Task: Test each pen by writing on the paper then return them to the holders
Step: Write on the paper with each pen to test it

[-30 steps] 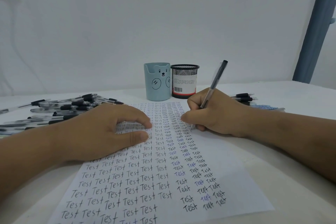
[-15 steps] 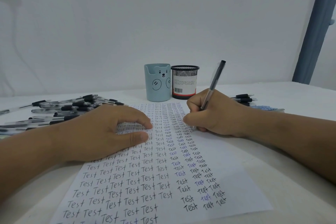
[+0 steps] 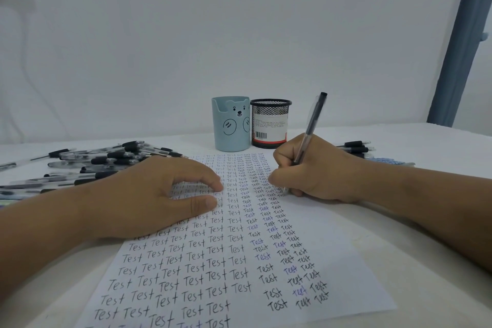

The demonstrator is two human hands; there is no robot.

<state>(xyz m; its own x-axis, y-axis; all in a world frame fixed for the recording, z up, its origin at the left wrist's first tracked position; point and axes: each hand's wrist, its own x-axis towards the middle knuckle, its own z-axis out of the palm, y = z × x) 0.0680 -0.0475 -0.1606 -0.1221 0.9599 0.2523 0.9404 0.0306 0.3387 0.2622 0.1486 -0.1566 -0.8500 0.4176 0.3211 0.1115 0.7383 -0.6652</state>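
A white sheet of paper (image 3: 234, 255) covered in columns of the word "Test" lies on the table in front of me. My right hand (image 3: 314, 170) grips a clear pen with a black cap (image 3: 312, 120), its tip down on the paper's right column. My left hand (image 3: 159, 194) rests on the paper's left side, fingers loosely arched, fingertips and thumb touching the sheet. Behind the paper stand two holders side by side: a light blue bear cup (image 3: 231, 124) and a black mesh cup (image 3: 270, 123).
A pile of several black-capped pens (image 3: 101, 162) lies on the table at the left. A few more pens (image 3: 354, 148) lie behind my right wrist. A white wall is behind the table and a blue-grey post (image 3: 463, 40) stands at the right.
My right hand has shifted slightly to the right along the line while writing, and the pen tilts a little differently. My left hand stays on the paper.
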